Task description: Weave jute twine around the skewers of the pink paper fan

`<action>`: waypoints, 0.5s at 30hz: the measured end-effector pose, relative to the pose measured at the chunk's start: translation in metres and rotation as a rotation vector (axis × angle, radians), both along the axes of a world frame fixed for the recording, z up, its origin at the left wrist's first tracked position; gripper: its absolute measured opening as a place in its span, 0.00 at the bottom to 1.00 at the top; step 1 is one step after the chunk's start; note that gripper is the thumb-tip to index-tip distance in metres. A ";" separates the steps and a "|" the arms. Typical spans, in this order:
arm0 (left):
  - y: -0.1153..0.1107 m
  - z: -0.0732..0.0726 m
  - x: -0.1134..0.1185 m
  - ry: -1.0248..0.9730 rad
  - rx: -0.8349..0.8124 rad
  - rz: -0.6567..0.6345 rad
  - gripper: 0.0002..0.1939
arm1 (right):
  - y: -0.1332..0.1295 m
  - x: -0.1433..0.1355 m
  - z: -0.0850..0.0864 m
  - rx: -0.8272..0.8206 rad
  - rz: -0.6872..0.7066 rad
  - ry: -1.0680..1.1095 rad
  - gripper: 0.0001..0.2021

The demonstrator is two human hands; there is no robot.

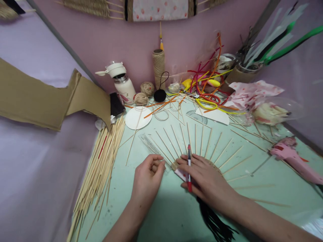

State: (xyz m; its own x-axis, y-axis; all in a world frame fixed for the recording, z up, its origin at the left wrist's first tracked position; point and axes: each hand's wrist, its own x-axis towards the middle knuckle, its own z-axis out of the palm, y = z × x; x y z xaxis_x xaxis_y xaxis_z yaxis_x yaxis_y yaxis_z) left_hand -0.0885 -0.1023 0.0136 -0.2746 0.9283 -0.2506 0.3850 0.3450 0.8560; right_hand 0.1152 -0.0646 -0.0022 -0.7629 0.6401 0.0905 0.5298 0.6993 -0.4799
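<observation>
A half-round fan frame of thin bamboo sticks [211, 144] lies on the table, its sticks spreading out from a woven twine band [174, 165]. My right hand [205, 176] rests over that band and hides much of it. A red marker pen [189, 168] is tucked upright across its fingers. My left hand [146, 176] is curled, thumb and fingertips together beside the lower end of a clear ruler [151, 146]; whether anything is pinched there is hidden. Below my right hand a black tassel [214, 218] hangs toward the front.
Long bamboo sticks [97, 174] are piled at left, near a cardboard piece [32, 97]. Behind stand a white bottle [126, 89], twine balls [141, 98] and a twine cone [158, 67]. White paper [214, 115] and coloured cords [205, 95] lie at the back. A pink glue gun [292, 158] lies right.
</observation>
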 end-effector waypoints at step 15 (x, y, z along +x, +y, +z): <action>0.005 -0.012 0.010 -0.044 -0.003 0.004 0.11 | 0.012 -0.004 0.019 -0.294 -0.277 0.343 0.14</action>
State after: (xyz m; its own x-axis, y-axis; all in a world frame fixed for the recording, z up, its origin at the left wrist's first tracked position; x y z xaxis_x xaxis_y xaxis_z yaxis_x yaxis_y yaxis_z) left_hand -0.0782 -0.0976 0.0013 -0.2666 0.9266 -0.2653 0.3454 0.3488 0.8712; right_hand 0.1115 -0.0521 0.0164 -0.5198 0.8494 0.0915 0.4541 0.3654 -0.8126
